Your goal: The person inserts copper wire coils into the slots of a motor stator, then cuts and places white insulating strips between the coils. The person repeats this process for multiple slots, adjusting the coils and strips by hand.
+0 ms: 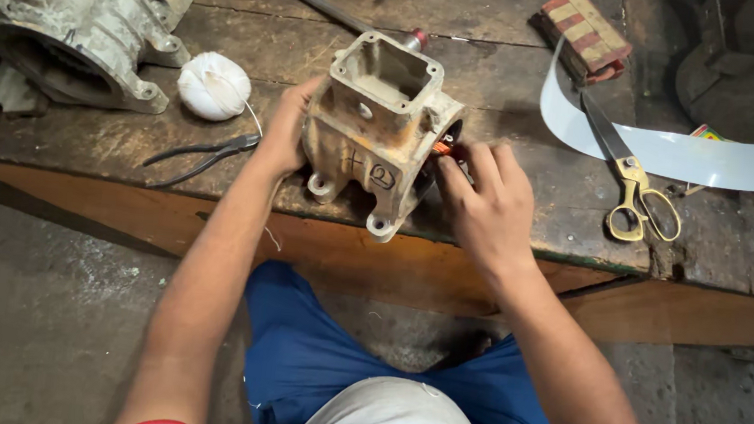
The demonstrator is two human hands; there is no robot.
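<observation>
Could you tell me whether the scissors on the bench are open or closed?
Closed. The scissors lie flat on the wooden bench, blades together in one point across a pale sheet strip, away from both hands.

Both bare forearms reached forward and up from the bottom of the view, converging toward the middle. The left hand lay at the end of a nearly straight arm, palm turned inward and fingers curled out of sight, in a flat steadying grip. The right hand came in from the lower right with its wrist slightly bent, back of the hand facing up, thumb and first fingers pinched together at their tips, the other fingers loosely folded
</observation>
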